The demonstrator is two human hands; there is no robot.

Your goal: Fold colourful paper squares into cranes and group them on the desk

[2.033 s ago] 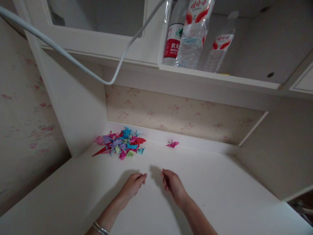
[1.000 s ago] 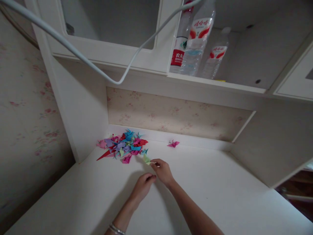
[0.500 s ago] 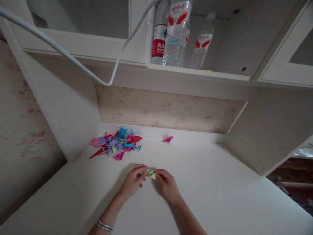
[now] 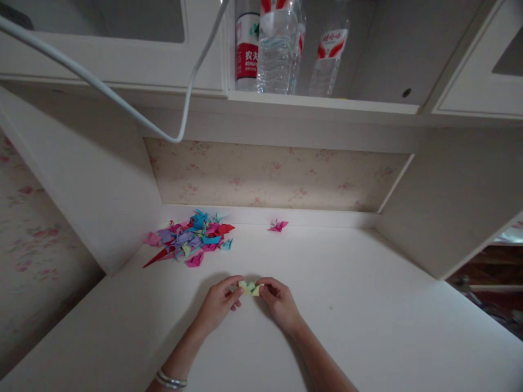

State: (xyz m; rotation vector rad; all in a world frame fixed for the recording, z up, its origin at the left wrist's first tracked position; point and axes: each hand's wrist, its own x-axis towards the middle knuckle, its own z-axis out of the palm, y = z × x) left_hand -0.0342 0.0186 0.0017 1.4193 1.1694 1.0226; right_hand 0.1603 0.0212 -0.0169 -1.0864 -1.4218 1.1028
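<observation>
Between both hands is a small piece of folded pale yellow-green paper [image 4: 250,288], its upper edge showing several creased flaps. My left hand [image 4: 221,299] pinches its left end between thumb and fingers. At the right end, my right hand [image 4: 278,304] grips the paper the same way. The fingertips cover both ends of it. Beyond the left hand lies a heap of paper cranes [image 4: 190,239] in blue, purple, pink and red. One magenta paper crane [image 4: 278,226] sits apart by the back edge.
The white desk [image 4: 368,326] has panels on both sides and a low ledge behind. Overhead, a cabinet shelf [image 4: 322,103] holds several plastic bottles [image 4: 278,51]. A white curved tube [image 4: 134,111] hangs across the upper left.
Both hands still hold the folded paper, which now looks spread a little wider, with more of its left part showing. The view has tilted slightly down, so the shelf sits higher.
</observation>
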